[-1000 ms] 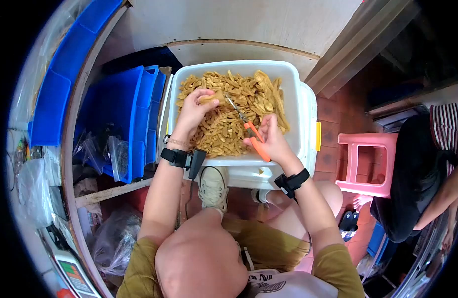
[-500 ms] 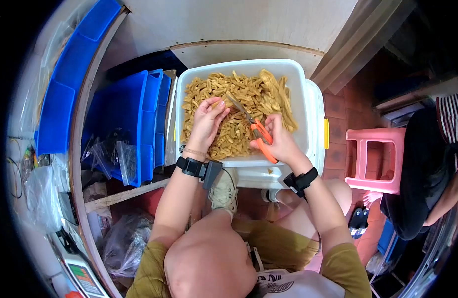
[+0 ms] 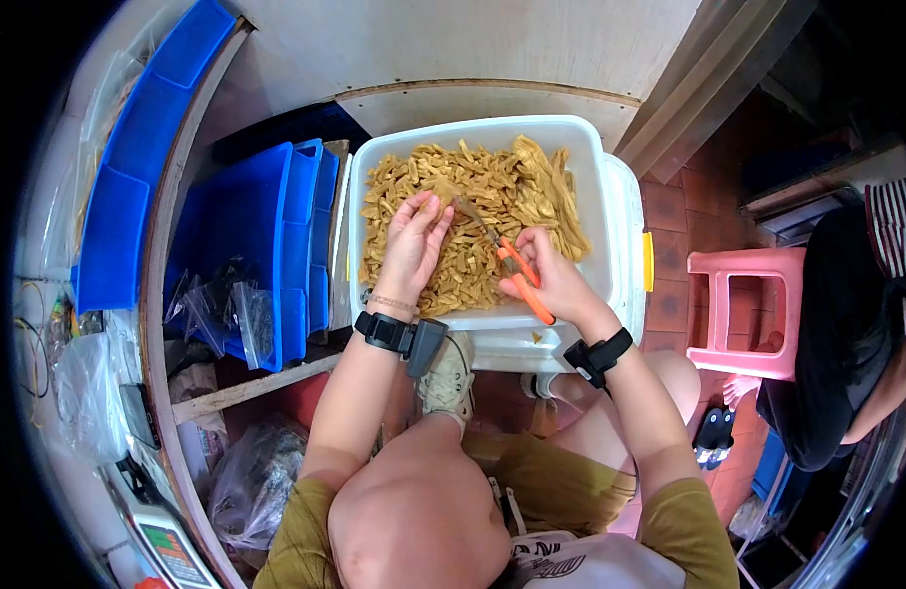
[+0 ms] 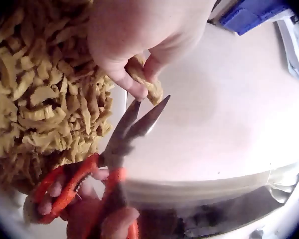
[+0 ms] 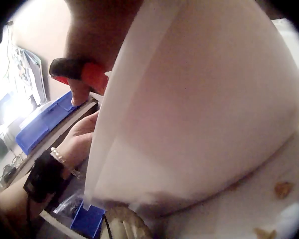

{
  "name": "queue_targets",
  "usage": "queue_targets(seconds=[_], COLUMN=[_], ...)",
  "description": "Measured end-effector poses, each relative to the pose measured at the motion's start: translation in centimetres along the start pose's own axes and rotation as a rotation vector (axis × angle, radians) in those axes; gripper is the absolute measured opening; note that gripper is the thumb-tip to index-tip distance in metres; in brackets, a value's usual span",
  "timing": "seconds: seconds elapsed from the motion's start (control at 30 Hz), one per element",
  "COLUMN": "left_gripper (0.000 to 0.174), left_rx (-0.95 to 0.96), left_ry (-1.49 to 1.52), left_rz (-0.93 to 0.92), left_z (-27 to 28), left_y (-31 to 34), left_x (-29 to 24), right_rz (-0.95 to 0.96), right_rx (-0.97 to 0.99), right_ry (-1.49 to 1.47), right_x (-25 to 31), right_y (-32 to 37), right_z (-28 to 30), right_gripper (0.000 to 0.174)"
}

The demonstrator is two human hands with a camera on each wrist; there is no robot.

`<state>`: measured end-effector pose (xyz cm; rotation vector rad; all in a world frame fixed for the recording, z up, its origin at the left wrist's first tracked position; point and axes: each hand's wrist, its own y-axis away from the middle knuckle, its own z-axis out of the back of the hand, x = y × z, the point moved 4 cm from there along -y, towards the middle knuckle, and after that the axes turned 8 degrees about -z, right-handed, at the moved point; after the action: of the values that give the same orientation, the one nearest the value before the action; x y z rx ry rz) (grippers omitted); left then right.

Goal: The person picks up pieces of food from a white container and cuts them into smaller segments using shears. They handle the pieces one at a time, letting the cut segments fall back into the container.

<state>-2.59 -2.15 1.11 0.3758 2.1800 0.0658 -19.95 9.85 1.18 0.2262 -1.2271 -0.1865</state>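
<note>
A white plastic tub (image 3: 605,206) holds a heap of tan dried strips (image 3: 492,196). My left hand (image 3: 413,236) pinches one tan strip (image 4: 145,82) between thumb and fingers above the heap. My right hand (image 3: 556,280) grips orange-handled scissors (image 3: 507,260), whose blades (image 4: 137,119) stand slightly apart with their tips right at the held strip. In the right wrist view only the tub's outer wall (image 5: 199,109), a bit of the orange handle (image 5: 92,74) and my left wrist with its bracelet (image 5: 60,159) show.
Blue plastic bins (image 3: 266,236) stand left of the tub, with clear bags (image 3: 222,304) beside them. A pink stool (image 3: 742,314) and another seated person (image 3: 855,334) are at the right. A wooden board (image 3: 492,49) lies behind the tub. My shoe (image 3: 448,378) rests below it.
My left hand has lifted a strip off the heap and brought it to the scissor tips. The right hand with the scissors has barely shifted.
</note>
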Motion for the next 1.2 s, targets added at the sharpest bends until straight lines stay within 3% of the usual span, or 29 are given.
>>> queue_targets(seconds=[0.1,0.5,0.57,0.77,0.9,1.2], left_gripper=[0.019,0.020,0.021,0.022,0.023,0.046], left_rx=[-0.006,0.108,0.129,0.065,0.005,0.161], left_ry=[0.051,-0.194,-0.253,-0.303,-0.262,-0.357], left_rz=[-0.007,0.012,0.001,-0.007,0.001,0.141], left_z=[0.3,-0.8,-0.8,-0.7,0.2,-1.0], left_y=[-0.2,0.5,0.4,0.2,-0.4,0.6], left_x=[0.1,0.3,0.3,0.4,0.0,0.7], right_rz=[0.061,-0.013,0.074,0.053,0.115,0.072], right_rx=[-0.013,-0.043,-0.113,-0.114,-0.135,-0.093], right_ry=[0.008,0.061,0.039,0.045,0.063,0.083], right_x=[0.2,-0.1,-0.7,-0.7,-0.4,0.3], right_y=[0.0,-0.1,-0.3,-0.2,0.0,0.2], right_z=[-0.2,0.0,-0.3,-0.2,-0.2,0.0], right_gripper=[0.054,0.066,0.068,0.056,0.059,0.059])
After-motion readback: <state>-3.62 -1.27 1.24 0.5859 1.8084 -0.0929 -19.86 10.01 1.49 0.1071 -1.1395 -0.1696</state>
